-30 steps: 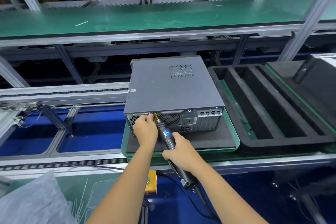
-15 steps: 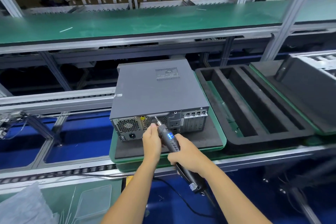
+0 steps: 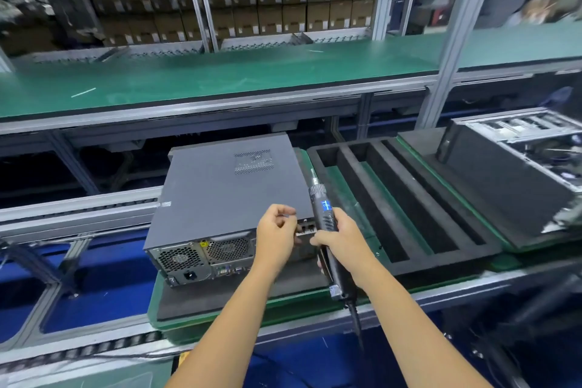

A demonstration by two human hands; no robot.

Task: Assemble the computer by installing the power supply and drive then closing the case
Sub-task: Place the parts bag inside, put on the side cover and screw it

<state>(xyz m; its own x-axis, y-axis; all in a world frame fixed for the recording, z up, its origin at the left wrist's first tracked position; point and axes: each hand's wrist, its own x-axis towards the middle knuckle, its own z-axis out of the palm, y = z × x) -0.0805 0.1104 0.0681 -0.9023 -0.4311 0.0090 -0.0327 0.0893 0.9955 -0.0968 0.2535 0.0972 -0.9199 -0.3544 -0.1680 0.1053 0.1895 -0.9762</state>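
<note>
The computer case [image 3: 233, 198] lies closed on a foam-topped green tray [image 3: 220, 309], rear panel toward the near side. The right hand [image 3: 341, 239] wraps around an electric screwdriver [image 3: 326, 224], bit pointing up and away, clear of the panel. The left hand [image 3: 275, 230] hovers near the case's near right corner, fingers curled — whether it pinches a small screw I cannot tell. The risk, as I judge it: a dropped screw lost in the foam, or the raised bit scraping the lid if it swings down carelessly.

The dark grey computer case [image 3: 226, 192] lies closed on its side, its rear ports just behind the curled fingers [image 3: 285, 214].
</note>
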